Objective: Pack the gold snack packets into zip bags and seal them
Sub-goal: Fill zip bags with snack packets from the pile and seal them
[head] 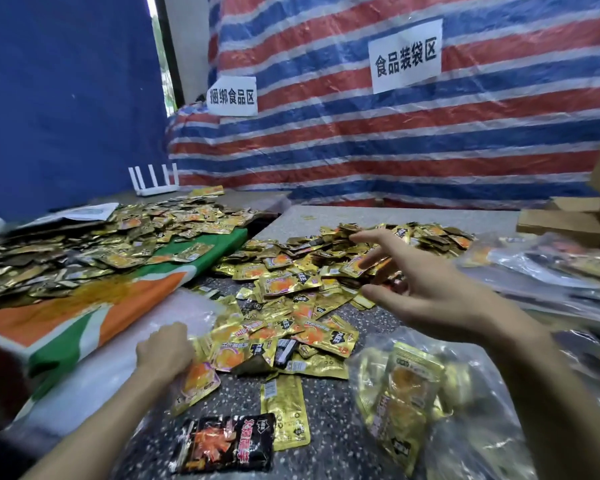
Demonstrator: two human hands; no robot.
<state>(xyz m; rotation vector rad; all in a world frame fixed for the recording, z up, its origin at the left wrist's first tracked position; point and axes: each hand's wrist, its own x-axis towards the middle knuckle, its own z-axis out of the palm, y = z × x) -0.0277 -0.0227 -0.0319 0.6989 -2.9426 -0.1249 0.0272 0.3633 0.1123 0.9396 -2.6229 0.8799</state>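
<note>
Red, white and blue striped tarp (pixel 413 161) walls off everything beyond the right hand (pixel 430 289), with a large white sign (pixel 405 55) and a smaller sign (pixel 232 95) taped on. Plain blue sheeting (pixel 66 98) hangs above the left hand (pixel 165 349), and a daylight gap (pixel 160 46) splits the two. Speckled grey tabletop (pixel 361 216) underneath.

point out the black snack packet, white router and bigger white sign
black snack packet (pixel 222 443), head view, centre of its front
white router (pixel 157 190), head view, its base
bigger white sign (pixel 405 55), head view, its middle

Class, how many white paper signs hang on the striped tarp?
2. The larger sign sits high on the striped tarp, right of centre; the smaller sign hangs lower left, near the tarp's edge. Others may lie beyond the frame.
</note>
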